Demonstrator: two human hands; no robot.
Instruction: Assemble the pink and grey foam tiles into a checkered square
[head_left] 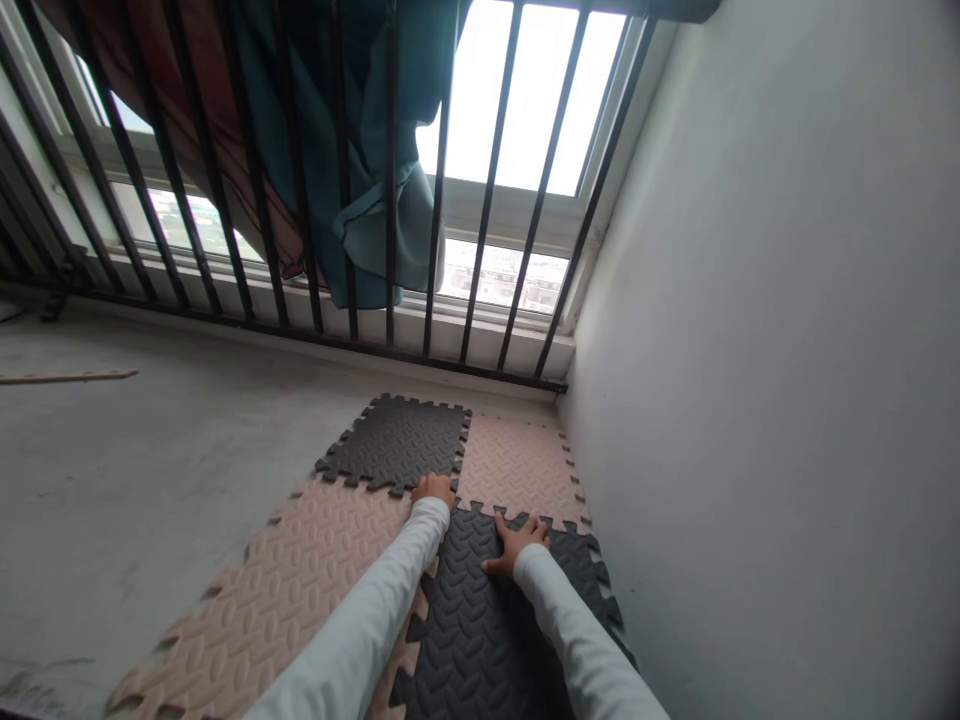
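Four-square interlocking foam floor tiles lie by the wall, with raised tread patterns and toothed edges. My left hand (433,488) presses, fingers bent together, at the seam where the near pink tile (322,570) meets the far dark grey tile (405,440); what its fingertips grip, if anything, is hidden. On the near black tile (480,620), close to its far edge, my right hand (519,542) rests with thumb and fingers spread. Just beyond it lies the far pink tile (517,465). A gap shows along part of the seam between the near pink and black tiles.
A white wall (765,400) rises close on the right. Black railing bars (390,200) stand ahead, with blue-green and reddish curtains (300,150) and windows behind. On the grey concrete floor (150,470) at left lies a thin wooden strip (67,378).
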